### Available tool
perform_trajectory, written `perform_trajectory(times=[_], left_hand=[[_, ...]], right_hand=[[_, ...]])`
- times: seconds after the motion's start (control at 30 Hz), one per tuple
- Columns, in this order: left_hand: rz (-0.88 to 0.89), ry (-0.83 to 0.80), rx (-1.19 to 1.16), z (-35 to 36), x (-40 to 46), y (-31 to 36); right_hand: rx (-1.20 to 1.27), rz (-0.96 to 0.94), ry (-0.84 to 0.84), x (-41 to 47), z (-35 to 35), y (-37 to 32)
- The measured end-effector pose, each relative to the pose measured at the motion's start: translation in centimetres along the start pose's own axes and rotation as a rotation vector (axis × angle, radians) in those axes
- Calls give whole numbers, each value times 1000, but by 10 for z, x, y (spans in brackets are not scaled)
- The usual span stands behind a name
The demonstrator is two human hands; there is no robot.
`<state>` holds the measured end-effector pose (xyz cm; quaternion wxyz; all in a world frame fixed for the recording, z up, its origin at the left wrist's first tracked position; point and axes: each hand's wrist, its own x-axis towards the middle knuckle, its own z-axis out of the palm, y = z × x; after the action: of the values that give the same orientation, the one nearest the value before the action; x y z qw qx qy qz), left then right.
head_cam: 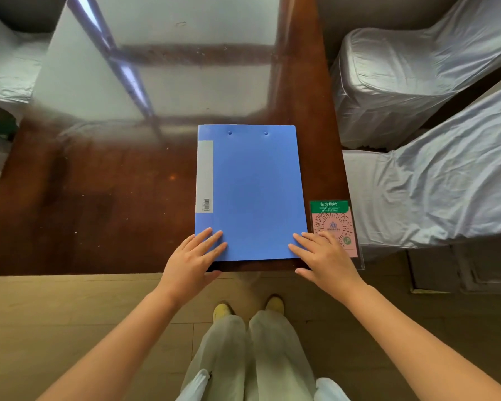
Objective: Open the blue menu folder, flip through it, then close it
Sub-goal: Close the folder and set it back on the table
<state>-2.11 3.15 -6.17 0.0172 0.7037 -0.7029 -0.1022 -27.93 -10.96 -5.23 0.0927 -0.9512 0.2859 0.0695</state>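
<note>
Blue menu folder (250, 192) closed, lying flat near the front right corner of a glossy dark wooden bench (99, 198), spine to the left with a grey label strip (204, 176) and a small barcode near the strip's lower end. Two small round rivets near the folder's far edge. Near edge of the folder close to the bench's front edge.

Left hand (191, 261) resting on the folder's near left corner, fingers (211, 241) spread and flat on the cover, thumb down at the bench edge, below the folder's near edge; not closed around anything. Right hand (327, 256) at the near right corner, fingers (298, 247) extended, tips touching the cover's right edge, thumb low by the bench edge; likewise open, no grip visible.

Just beside the folder's right edge, a pink QR-code card (334, 224) with a green header in a clear sleeve, partly covered by the right hand.

Chairs draped in pale grey covers (402, 82) to the right of the bench, another at the far left. Below, light trousers (252, 357) and yellow shoes (222, 311) on a wooden floor (70, 314).
</note>
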Motion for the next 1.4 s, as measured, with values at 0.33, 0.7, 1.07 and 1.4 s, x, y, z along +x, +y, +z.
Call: perform_trajectory(times=[0.33, 0.7, 1.07, 1.4], left_hand=[[9, 51, -34, 7, -5, 0], [-3, 92, -72, 13, -7, 2], [19, 105, -117, 15, -6, 1], [39, 117, -119, 16, -7, 0]], right_hand=[[20, -76, 173, -6, 14, 7], [-17, -147, 237, -10, 23, 19], [-10, -161, 278, -11, 30, 23], [-9, -161, 288, -13, 28, 23]])
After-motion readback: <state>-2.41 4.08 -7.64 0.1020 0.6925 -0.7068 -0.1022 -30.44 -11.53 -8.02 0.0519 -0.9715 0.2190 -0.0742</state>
